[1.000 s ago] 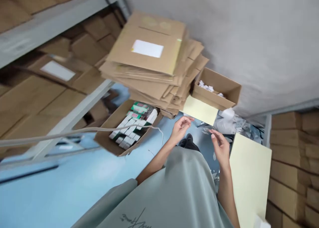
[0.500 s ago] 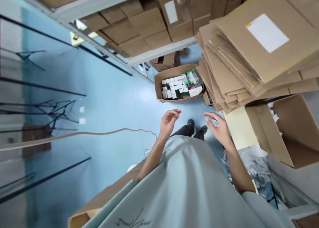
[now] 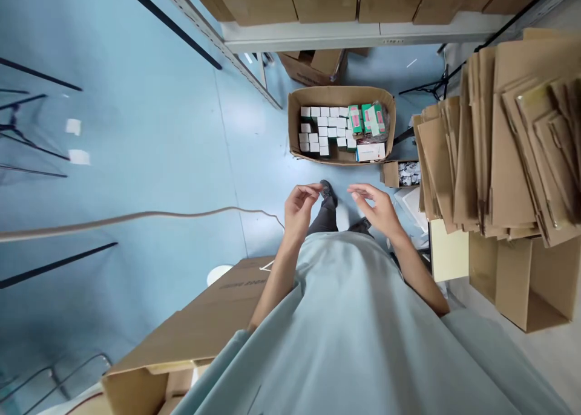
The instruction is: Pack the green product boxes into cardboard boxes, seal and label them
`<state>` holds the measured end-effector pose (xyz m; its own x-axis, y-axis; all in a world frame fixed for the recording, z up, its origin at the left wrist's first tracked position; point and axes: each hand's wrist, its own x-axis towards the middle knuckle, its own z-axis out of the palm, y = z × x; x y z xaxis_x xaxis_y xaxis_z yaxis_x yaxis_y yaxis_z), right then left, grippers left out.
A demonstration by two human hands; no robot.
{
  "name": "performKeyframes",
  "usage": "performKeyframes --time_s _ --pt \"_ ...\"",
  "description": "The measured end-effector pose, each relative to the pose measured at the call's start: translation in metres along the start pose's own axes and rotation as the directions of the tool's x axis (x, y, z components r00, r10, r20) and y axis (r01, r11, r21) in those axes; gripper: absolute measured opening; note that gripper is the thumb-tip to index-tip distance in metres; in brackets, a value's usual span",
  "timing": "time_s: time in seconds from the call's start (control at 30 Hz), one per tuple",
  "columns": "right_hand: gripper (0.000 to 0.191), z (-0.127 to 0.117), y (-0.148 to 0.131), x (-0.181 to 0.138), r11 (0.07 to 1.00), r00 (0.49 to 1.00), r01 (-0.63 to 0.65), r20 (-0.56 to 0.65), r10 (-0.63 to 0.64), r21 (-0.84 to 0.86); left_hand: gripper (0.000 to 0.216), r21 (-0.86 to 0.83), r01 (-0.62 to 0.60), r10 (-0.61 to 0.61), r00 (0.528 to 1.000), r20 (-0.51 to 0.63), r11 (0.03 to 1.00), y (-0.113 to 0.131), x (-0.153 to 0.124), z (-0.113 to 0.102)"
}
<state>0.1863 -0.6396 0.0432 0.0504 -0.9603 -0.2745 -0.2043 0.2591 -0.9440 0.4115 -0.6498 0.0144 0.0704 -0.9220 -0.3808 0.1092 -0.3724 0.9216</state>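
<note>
My left hand (image 3: 299, 208) hovers above the floor in front of my body, fingers bent forward and thumb apart from them, holding nothing. Facing it, my right hand (image 3: 373, 206) is also empty, its fingers stretched inward and the thumb spread. Both are nearest to an open cardboard box (image 3: 295, 124) standing on the floor beyond them, and neither touches it. Inside that box are rows of small white boxes (image 3: 323, 132), a few green-and-white packs (image 3: 355, 120) and a larger white carton (image 3: 371, 152) lying at the near right corner.
A metal shelf (image 3: 318, 40) with cardboard boxes crosses the far side. Flattened cardboard (image 3: 512, 161) stacks up on my right, above an open empty-looking carton (image 3: 549, 282). A large carton (image 3: 218, 300) is at my left. A cable (image 3: 136, 218) runs across the blue floor (image 3: 181, 149).
My view has turned and moved nearer the box of small white boxes. One foot has stepped forward. Both hands stay empty and have come slightly closer together.
</note>
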Motion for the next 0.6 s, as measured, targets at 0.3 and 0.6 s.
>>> performKeyframes --time_s 0.3,0.6 --pt "0.058 0.073 0.009 0.125 0.998 0.996 -0.064 0.061 0.065 -0.011 0.021 -0.002 0.006 -0.006 0.997 0.08 1.0 -0.013 0.145 -0.064" --pt "0.055 0.099 0.124 0.24 0.931 0.938 -0.344 0.081 0.336 0.124 0.011 0.138 0.07 -0.066 0.997 -0.035 0.988 -0.103 0.261 -0.064"
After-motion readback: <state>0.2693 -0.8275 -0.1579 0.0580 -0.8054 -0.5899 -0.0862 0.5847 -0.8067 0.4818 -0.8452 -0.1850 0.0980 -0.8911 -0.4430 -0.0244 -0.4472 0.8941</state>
